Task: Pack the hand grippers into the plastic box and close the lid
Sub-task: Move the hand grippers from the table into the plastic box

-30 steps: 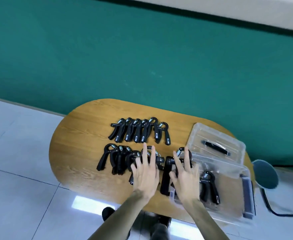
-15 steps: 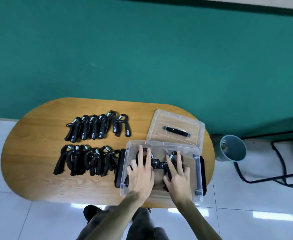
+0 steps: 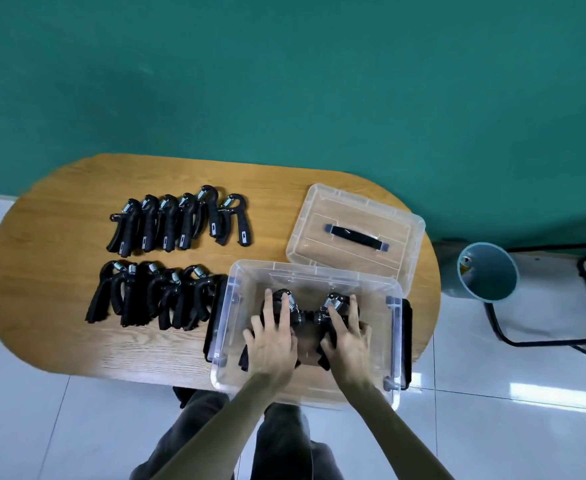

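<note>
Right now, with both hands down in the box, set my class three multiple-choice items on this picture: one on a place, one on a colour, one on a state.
1. Where does the lid lie?
A. On the table behind the plastic box
B. On the floor
C. Clipped onto the box

2. What colour is the wall behind the table?
A. White
B. Green
C. Yellow

3. How do the left hand and right hand lie?
A. Both clenched in empty fists above the table
B. One lifts the lid
C. Fingers spread flat on the hand grippers inside the plastic box

Key: 1 A, the lid sits handle-up on the wood beyond the box. 2 B, the wall is teal green. 3 C, both hands press on the black grippers in the open box.
</note>
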The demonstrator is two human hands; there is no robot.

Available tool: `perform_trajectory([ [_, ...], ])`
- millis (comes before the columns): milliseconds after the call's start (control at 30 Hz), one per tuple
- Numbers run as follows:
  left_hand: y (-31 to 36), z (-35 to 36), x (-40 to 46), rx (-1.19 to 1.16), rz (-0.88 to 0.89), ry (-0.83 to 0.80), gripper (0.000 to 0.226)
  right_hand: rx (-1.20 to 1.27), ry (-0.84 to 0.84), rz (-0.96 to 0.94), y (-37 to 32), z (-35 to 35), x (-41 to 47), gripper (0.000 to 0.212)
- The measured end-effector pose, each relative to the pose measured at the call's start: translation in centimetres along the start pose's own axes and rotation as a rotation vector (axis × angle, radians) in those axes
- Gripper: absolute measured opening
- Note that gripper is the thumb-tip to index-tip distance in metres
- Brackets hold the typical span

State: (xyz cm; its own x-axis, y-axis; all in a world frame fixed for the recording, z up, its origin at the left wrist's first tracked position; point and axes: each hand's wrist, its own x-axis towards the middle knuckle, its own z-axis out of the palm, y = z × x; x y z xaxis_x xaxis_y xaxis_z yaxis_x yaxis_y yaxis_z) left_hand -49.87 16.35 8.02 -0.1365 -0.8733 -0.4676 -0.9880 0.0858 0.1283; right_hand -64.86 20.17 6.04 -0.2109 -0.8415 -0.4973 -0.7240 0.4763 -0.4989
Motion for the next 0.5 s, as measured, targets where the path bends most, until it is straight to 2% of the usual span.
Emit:
perform_trajectory([
  [100,0.4,1.2,1.2,-0.007,-0.006,-0.014,0.075,0.012,-0.029,-0.019,0.8,1.1,1.3,0.07],
  [367,0.5,5.1,5.3,0.045,-0.004,-0.033,0.078,-0.003,0.06,-0.101,4.8,4.9,4.6,0.065],
  [433,0.5,6.4,6.0,0.001,-0.017,-0.008,0.086,-0.005,0.065,-0.118,5.1,5.5,4.9,0.062],
  [500,0.2,7.3,5.9,-0.002,-0.021,-0.013,0.103,0.02,0.069,-0.129,4.8,5.3,5.0,0.059],
])
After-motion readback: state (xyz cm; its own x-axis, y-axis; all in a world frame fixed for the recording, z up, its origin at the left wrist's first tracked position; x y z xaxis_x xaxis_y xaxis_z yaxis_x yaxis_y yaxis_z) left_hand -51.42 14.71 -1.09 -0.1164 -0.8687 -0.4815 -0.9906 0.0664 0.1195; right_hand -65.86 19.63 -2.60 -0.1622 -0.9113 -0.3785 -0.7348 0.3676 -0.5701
